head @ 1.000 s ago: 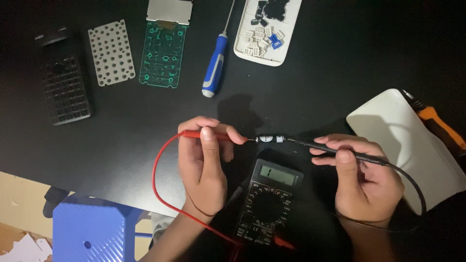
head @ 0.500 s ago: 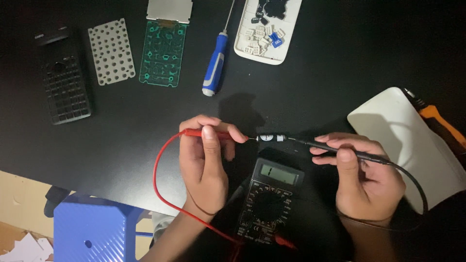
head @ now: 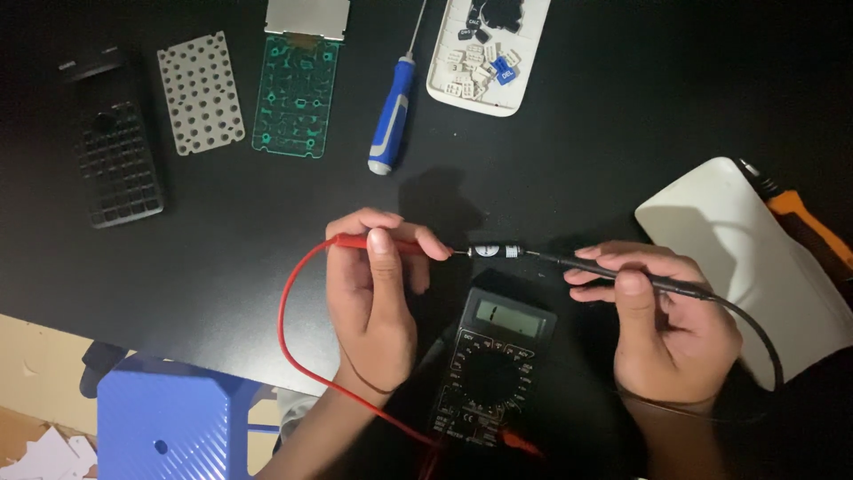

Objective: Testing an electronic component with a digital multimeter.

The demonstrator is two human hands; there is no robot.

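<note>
My left hand (head: 373, 298) grips a red test probe (head: 391, 243) whose red lead loops down to a black multimeter (head: 493, 369) lying between my hands. My right hand (head: 662, 324) grips a black test probe (head: 613, 268) with a black lead curving off to the right. Both probe tips touch the two ends of a small silver button cell (head: 494, 252) on the black table, just above the meter's display.
At the back lie a black calculator shell (head: 111, 151), a grey perforated keypad sheet (head: 200, 92), a green circuit board (head: 296, 84), a blue-handled screwdriver (head: 391, 116) and a white tray (head: 444, 84) of small keys. A white cover (head: 755, 258) and an orange tool (head: 804, 218) sit right. A blue stool (head: 169, 418) stands below.
Both hands hold almost still; the view has shifted only slightly and the probes stay on the cell.
</note>
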